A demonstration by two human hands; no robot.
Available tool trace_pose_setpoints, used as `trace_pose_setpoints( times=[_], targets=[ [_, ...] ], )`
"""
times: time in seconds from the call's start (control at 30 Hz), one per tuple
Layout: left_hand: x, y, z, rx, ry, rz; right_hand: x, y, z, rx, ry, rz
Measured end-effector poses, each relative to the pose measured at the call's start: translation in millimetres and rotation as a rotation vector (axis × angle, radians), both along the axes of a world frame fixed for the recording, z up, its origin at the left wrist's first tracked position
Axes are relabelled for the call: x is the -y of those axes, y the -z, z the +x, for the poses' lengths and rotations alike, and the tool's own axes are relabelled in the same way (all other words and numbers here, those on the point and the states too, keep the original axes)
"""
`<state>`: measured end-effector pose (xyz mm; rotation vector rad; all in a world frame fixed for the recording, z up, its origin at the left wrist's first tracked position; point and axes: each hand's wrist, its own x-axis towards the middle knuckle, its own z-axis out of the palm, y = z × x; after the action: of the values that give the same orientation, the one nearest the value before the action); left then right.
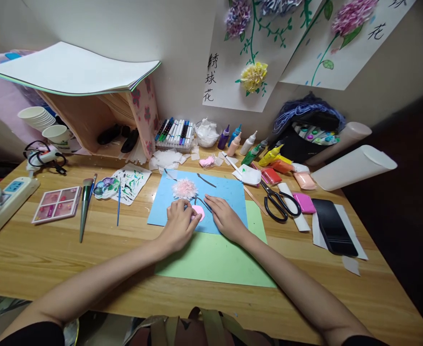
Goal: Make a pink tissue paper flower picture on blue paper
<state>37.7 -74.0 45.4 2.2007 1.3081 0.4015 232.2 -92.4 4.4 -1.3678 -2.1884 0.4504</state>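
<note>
Curled fingers of my left hand (pixel 178 223) close on a flat pink round piece (pixel 198 211), low over the blue paper (pixel 229 185); what it is made of is hard to tell. My right hand (pixel 225 217) lies flat with its fingers stretched out on the same sheet, beside a dark painted stem (pixel 204 204). Just beyond the left fingers sits a fluffy pale pink flower (pixel 184 188). Another dark stroke (pixel 207 180) crosses the paper higher up. Under the blue sheet is a larger green sheet (pixel 218 262).
Black scissors (pixel 279 204), a phone (pixel 335 226) and coloured clay packs (pixel 271 176) lie to the right. Paint bottles (pixel 235 143) and a marker box (pixel 175 132) line the back. Brushes (pixel 85 206), a palette (pixel 57 204) and a power strip (pixel 7 202) are on the left.
</note>
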Motion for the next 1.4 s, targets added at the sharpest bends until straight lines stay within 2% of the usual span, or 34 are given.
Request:
trace_pose_setpoints(
  times=[0.23,0.43,0.57,0.67,0.73,0.93,1.4],
  targets=[
    [-15,-11.3,2,-0.022,-0.078,-0.154,0,1.8,0,-0.009,-0.002,0.015],
    [-13,-9.5,2,-0.107,-0.013,-0.055,0,1.7,1,0.005,-0.001,0.018],
    [-17,-10.5,-10,0.006,-0.071,-0.054,4,-6.1,1,0.056,-0.034,0.036],
    [-22,-3.9,-20,0.146,-0.150,-0.027,8,-11.4,0,0.169,-0.171,0.064],
    [-23,3.1,-24,0.204,-0.176,-0.071,8,-12.9,-1,0.244,-0.232,0.063],
    [-24,17.5,-26,0.231,-0.135,-0.117,7,-13.6,-2,0.319,-0.262,0.047],
    [-22,24.7,-26,0.271,-0.103,-0.108,5,-14.3,-7,0.350,-0.344,0.072]
  ],
)
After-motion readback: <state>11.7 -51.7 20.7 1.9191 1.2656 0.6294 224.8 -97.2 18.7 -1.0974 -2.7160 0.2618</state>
